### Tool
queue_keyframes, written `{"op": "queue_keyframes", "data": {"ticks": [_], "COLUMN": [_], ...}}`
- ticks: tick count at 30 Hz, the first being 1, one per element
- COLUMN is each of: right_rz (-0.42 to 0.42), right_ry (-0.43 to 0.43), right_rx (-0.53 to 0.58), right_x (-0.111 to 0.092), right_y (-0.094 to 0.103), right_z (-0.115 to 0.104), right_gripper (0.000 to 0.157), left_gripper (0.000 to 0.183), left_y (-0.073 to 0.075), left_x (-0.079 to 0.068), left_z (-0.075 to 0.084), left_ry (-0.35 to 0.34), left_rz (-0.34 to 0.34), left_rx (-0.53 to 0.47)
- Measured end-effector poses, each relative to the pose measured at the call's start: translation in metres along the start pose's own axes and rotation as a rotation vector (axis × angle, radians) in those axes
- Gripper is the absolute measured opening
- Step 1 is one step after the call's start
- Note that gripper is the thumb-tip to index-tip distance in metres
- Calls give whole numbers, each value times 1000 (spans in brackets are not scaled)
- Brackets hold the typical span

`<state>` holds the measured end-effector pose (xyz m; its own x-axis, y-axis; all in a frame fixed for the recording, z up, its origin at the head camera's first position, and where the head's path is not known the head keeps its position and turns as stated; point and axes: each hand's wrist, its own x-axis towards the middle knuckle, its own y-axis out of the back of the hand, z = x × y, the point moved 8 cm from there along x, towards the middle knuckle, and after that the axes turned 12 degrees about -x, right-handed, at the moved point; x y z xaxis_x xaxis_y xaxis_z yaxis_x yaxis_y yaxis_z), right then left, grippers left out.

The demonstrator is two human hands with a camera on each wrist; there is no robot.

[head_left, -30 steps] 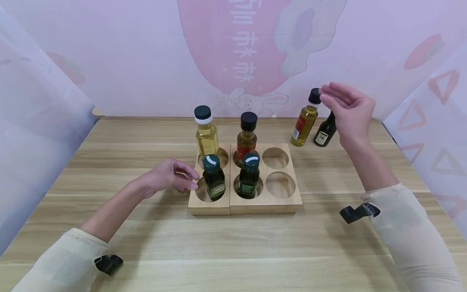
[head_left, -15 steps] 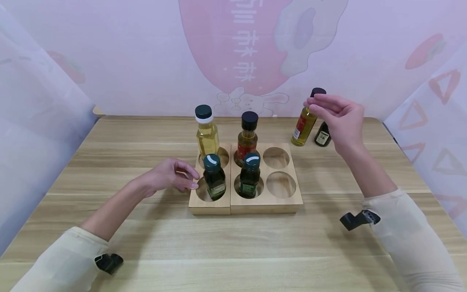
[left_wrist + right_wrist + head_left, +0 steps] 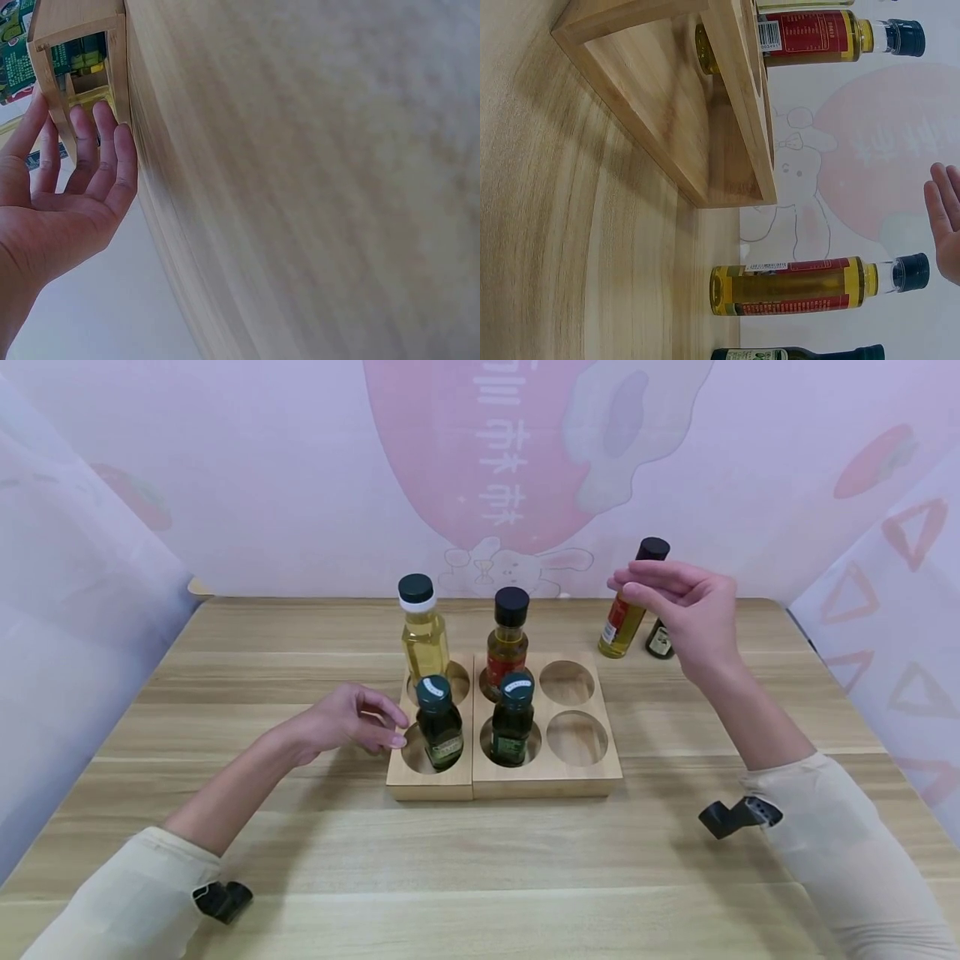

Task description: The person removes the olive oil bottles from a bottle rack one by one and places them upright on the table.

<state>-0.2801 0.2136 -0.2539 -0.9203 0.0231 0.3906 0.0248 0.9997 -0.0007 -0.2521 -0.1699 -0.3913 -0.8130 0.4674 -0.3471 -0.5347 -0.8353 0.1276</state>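
My left hand [image 3: 348, 718] has its fingertips at the left edge of a wooden bottle rack [image 3: 543, 787], fingers relaxed, as the left wrist view also shows. Standing in the rack's round holes are a pale oil bottle [image 3: 425, 643], a red-labelled oil bottle [image 3: 507, 647] and two small dark green bottles, the left one [image 3: 440, 731] tilted and the other [image 3: 513, 727] upright. My right hand [image 3: 693, 610] is raised with extended fingers and holds nothing. It overlaps another red-labelled oil bottle [image 3: 618, 631] in the head view; the right wrist view [image 3: 802, 285] shows them apart.
Right of that oil bottle stands a smaller dark bottle [image 3: 660, 642], partly hidden by my right hand. Two round holes [image 3: 577, 737] show at the rack's right side. A printed backdrop [image 3: 300, 485] rises behind the wooden table [image 3: 480, 877].
My right hand has moved left and slightly down, from over the small dark bottle to in front of the red-labelled oil bottle. My left hand has stayed at the rack's edge.
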Motion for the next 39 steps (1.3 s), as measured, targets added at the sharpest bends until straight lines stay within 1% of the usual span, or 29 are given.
{"op": "queue_keyframes", "data": {"ticks": [6, 17, 26, 32, 39], "right_rz": [-43, -179, -246, -299, -394], "right_ry": [-22, 17, 35, 26, 35], "right_rx": [-7, -81, -131, -140, -125], "right_x": [-2, -8, -14, -17, -27], "right_y": [-5, -23, -34, -42, -57], "right_z": [2, 3, 2, 5, 10], "right_gripper": [21, 22, 22, 21, 22], "left_gripper": [30, 30, 30, 31, 31], "left_y": [1, 2, 1, 2, 2], "left_x": [0, 0, 0, -1, -2], "left_z": [0, 0, -1, -1, -2], "left_ry": [10, 9, 8, 8, 1], "left_rz": [4, 0, -1, 0, -4], "left_rx": [4, -1, -4, -2, -4]}}
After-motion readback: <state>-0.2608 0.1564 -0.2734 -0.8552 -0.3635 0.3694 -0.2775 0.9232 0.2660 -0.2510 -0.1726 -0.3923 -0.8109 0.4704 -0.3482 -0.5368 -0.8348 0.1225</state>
